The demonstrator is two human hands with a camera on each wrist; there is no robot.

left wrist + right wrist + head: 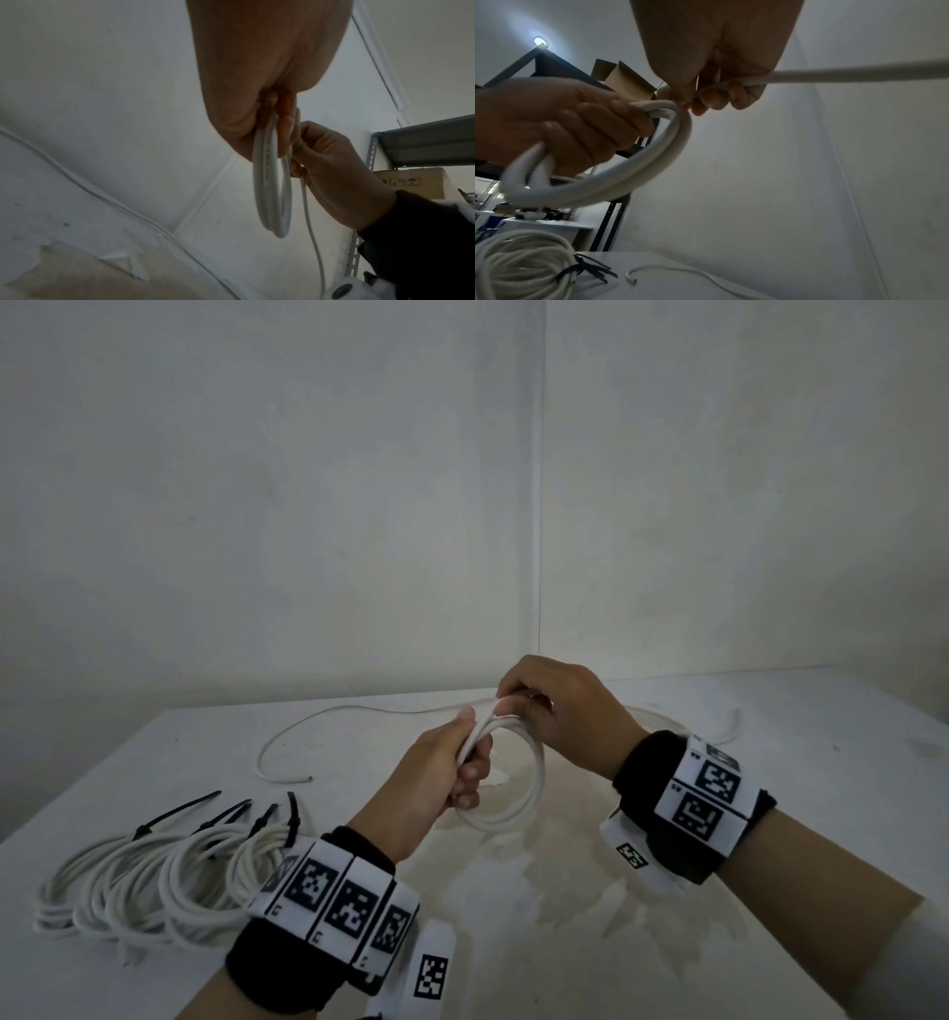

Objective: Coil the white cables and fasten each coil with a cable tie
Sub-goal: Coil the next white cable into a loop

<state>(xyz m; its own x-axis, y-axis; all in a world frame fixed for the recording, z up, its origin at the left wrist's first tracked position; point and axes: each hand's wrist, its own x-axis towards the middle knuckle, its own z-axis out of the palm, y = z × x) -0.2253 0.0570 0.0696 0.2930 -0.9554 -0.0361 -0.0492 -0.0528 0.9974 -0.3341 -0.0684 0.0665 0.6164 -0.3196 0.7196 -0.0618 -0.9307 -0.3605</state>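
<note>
Left hand [436, 778] grips the white coil [518, 793] above the worktop [565, 942]; right hand [560, 706] pinches its loose strand.

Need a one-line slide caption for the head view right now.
Left hand grips a half-wound white coil while right hand feeds cable; tied coils lie left.

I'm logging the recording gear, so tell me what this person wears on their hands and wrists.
Both hands, left hand and right hand, are bare. Each wrist carries a black fabric wristband ringed with white rectangular blocks printed with black square-patterned markers.
</note>
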